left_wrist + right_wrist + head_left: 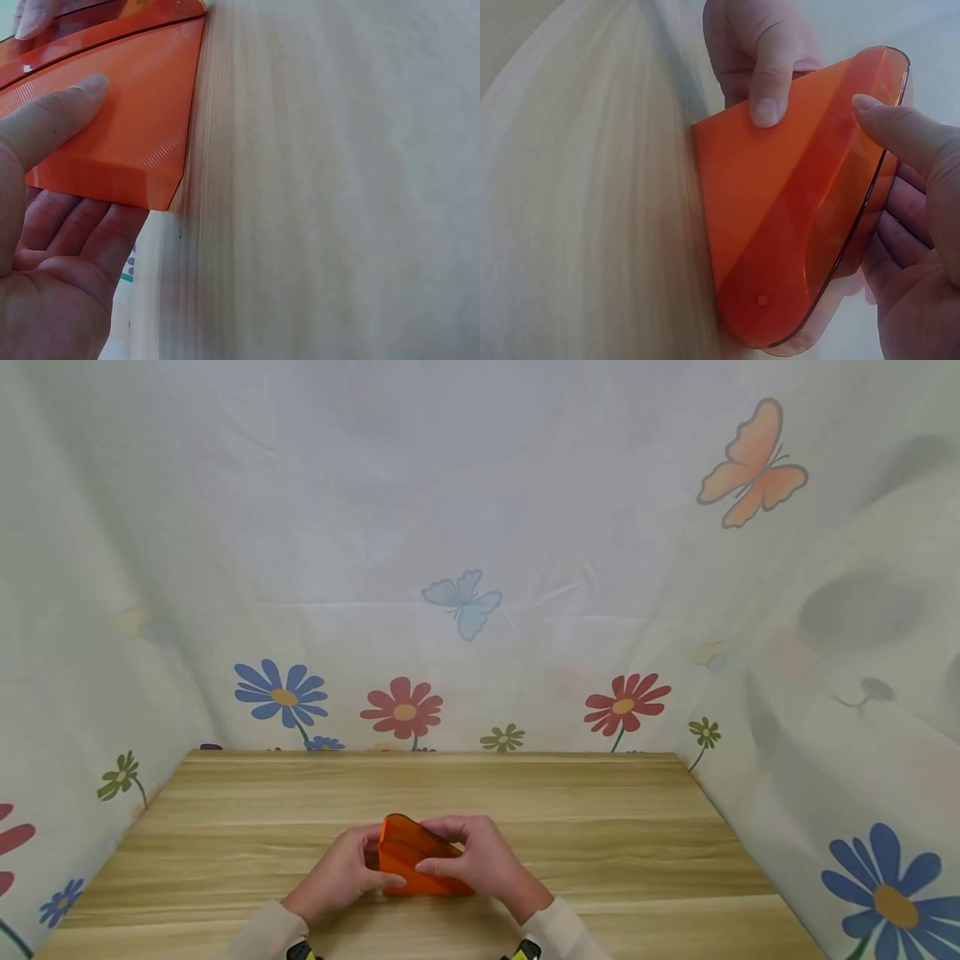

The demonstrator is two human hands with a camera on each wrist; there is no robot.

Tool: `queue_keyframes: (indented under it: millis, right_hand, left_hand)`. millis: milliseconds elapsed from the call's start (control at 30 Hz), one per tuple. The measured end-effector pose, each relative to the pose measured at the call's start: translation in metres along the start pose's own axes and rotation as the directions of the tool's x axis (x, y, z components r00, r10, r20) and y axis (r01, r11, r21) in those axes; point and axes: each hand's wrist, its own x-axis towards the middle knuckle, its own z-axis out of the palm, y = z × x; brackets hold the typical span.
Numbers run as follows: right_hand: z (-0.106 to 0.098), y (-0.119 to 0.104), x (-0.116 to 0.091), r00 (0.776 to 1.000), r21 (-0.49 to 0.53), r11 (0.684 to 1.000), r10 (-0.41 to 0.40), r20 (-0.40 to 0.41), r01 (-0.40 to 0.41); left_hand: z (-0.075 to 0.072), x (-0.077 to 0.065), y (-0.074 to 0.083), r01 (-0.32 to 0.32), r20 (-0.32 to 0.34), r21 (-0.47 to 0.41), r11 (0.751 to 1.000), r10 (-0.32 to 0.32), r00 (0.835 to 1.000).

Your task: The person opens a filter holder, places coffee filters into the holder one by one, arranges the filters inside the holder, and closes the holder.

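An orange plastic case point(420, 870) with a see-through orange cover point(847, 172) stands on the wooden table between both hands. The left hand point(341, 870) grips it at one end, thumb on the ribbed front face and fingers round the far side in the left wrist view. The right hand point(489, 858) holds the upper edge, its thumb on the see-through cover and its fingers behind the case. A small round pivot shows near one rounded corner in the right wrist view. What lies inside the case cannot be made out.
The wood-grained table point(600, 827) reaches back to a pale cloth backdrop point(337, 527) printed with flowers and butterflies. The same cloth hangs along both sides of the table. Light sleeves point(273, 931) cover the forearms, with a dark and yellow band at each wrist.
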Motion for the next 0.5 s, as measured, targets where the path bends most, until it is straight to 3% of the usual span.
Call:
queue_keyframes:
  millis: [500]
  right_hand:
    - [-0.009, 0.015, -0.008, 0.999, -0.006, 0.999, 0.048, 0.017, -0.048]
  left_hand:
    - [0.006, 0.006, -0.004, -0.003, -0.009, 0.040, 0.999, 0.004, 1.000]
